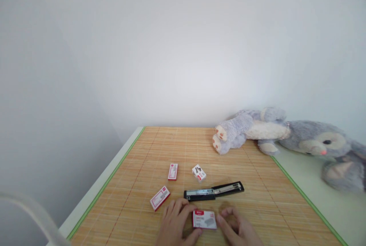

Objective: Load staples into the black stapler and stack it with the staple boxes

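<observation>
A small white and red box of staples (204,220) is at the front of the mat, between my two hands. My left hand (178,223) has its thumb and index finger closed on the box's left end. At the right end, my right hand (236,227) pinches the edge with curled fingers. Just beyond the box lies a black stapler (214,191), its top swung fully back so the metal inside shows. Two more white and red boxes, a tilted one (160,198) and a farther one (173,171), lie to the left. A smaller white box (199,173) sits behind the stapler.
A bamboo mat (128,177) with green edging covers much of the white table (320,185). A grey plush rabbit (268,130) lies along the back right against the wall. A pale curved strip (31,215) crosses the lower left corner.
</observation>
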`<action>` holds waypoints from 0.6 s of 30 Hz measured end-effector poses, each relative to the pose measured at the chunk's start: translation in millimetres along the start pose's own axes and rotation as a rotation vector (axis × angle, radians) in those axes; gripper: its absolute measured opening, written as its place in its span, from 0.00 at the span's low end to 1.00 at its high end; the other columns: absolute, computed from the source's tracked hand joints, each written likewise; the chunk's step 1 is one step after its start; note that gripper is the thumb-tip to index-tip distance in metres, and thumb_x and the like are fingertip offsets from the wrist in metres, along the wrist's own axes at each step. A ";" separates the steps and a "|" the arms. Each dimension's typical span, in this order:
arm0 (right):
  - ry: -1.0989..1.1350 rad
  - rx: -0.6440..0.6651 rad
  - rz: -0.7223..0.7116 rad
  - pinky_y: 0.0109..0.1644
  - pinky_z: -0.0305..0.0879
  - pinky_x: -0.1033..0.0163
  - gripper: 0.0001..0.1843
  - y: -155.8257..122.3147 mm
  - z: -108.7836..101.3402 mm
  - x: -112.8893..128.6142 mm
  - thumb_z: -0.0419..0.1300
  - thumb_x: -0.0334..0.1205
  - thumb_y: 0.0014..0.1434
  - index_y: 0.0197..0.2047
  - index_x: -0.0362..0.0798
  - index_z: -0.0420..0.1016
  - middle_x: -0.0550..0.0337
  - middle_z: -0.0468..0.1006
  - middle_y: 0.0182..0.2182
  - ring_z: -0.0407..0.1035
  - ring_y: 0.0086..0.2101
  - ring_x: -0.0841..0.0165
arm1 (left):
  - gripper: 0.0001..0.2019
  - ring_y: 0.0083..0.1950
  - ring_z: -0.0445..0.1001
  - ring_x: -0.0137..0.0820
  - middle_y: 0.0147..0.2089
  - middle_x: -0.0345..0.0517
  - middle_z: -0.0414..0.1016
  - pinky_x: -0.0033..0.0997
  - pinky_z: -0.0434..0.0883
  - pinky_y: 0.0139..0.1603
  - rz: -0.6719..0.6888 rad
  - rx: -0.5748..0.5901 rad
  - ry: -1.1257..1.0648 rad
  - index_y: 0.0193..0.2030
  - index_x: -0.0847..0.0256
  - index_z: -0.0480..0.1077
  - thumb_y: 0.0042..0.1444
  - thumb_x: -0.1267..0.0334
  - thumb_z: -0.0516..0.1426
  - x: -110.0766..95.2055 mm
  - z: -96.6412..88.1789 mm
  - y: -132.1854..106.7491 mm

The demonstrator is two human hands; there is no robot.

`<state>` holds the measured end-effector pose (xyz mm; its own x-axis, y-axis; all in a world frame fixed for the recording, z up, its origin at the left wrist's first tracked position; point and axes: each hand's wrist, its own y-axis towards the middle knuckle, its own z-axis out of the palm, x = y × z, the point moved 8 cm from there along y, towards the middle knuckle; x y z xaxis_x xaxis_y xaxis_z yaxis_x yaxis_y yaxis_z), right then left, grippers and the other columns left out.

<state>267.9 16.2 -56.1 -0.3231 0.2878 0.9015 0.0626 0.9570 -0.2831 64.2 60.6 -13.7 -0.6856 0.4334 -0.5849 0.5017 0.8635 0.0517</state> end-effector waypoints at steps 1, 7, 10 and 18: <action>-0.093 -0.035 -0.026 0.28 0.51 0.64 0.27 1.0 -8.0 4.6 0.59 0.66 0.58 0.46 0.52 0.72 0.72 0.61 0.18 0.57 0.21 0.69 | 0.25 0.58 0.72 0.43 0.56 0.46 0.74 0.43 0.70 0.59 -0.005 0.001 -0.022 0.57 0.47 0.74 0.51 0.58 0.68 -0.3 -2.2 0.6; -0.402 0.120 -0.211 0.32 0.55 0.65 0.23 2.3 -2.4 37.4 0.63 0.43 0.56 0.56 0.58 0.76 0.68 0.74 0.25 0.68 0.27 0.67 | 0.17 0.55 0.72 0.41 0.51 0.44 0.75 0.40 0.69 0.58 -0.007 0.021 -0.144 0.49 0.51 0.76 0.51 0.61 0.68 1.0 -15.1 -3.3; -0.439 0.132 -0.218 0.32 0.55 0.65 0.19 3.3 -7.5 39.6 0.61 0.41 0.57 0.52 0.57 0.78 0.68 0.73 0.25 0.68 0.27 0.68 | 0.15 0.55 0.72 0.41 0.50 0.45 0.75 0.41 0.70 0.58 -0.023 -0.003 -0.144 0.47 0.53 0.76 0.52 0.62 0.67 6.2 -22.6 -7.3; -0.367 0.014 -0.246 0.33 0.58 0.64 0.24 14.1 -11.1 66.6 0.54 0.53 0.67 0.61 0.54 0.73 0.67 0.73 0.24 0.68 0.28 0.65 | 0.40 0.69 0.64 0.51 0.69 0.50 0.67 0.55 0.62 0.70 -0.015 -0.150 -0.054 0.67 0.49 0.66 0.43 0.62 0.69 21.8 -19.1 -12.6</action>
<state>257.7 49.2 3.6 -0.6409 0.0175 0.7674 -0.0700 0.9942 -0.0811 33.0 64.1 -11.7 -0.6608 0.4094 -0.6291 0.4043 0.9003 0.1612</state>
